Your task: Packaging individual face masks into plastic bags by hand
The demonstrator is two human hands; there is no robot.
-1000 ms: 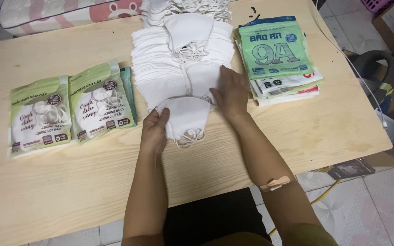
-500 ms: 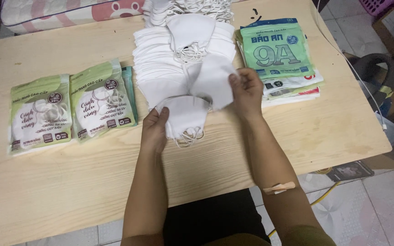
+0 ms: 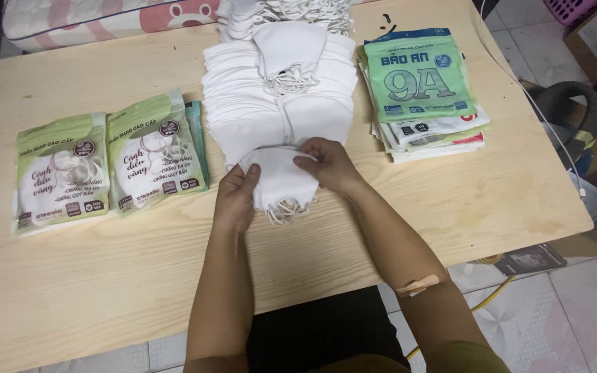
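Your wooden counter (image 3: pixel 105 290) carries a broad spread of white masks (image 3: pixel 278 103) at twelve o'clock, green pouches (image 3: pixel 112 162) at nine and a pouch stack (image 3: pixel 426 93) at two. At centre sits a small mask bundle (image 3: pixel 278 185), light, soft and floppy; grip the folded edges, not the loops. Your left hand (image 3: pixel 238 200) and right hand (image 3: pixel 329 166) both pinch it.

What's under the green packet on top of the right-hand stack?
Under the green packet lie more flat packets, only their white, green and red edges showing. Their fronts and their count are covered. The stack rests on the wooden table.
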